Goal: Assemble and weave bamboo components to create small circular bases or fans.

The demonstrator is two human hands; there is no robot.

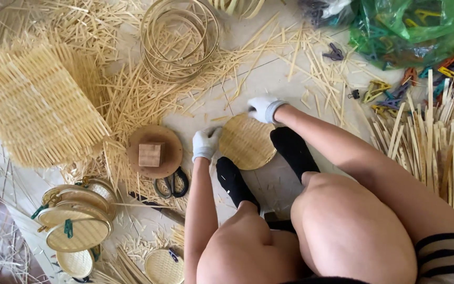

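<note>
Seated low on the floor here, knees up, with a round woven disc (246, 141) lying flat on the ground between both socked feet (232, 179), which seem to box it in so it can't slide around. The left hand (205, 143), in a white glove, sits on the disc's left edge with fingers curled down onto the rim, and the right hand (262, 108), also gloved, grips the top right edge, so the two hands hold opposite sides, probably to steady or turn it. I can't tell how hard either one is pinching, the gloves hide the fingertips. Everything else sits within arm's reach: a brown round board (155, 151) with a small wood block (150, 154) on it just left of the disc, black scissors (172, 184) right below that. A stack of finished lids (77, 218) held with green clips is at lower left, a big woven mat (35, 105) farther left, a coil of bamboo hoops (179, 37) up top, and loose strips (437, 137) piled on the right. Coloured clips (395, 89) are spilling out by a green bag (416, 26) at top right.
</note>
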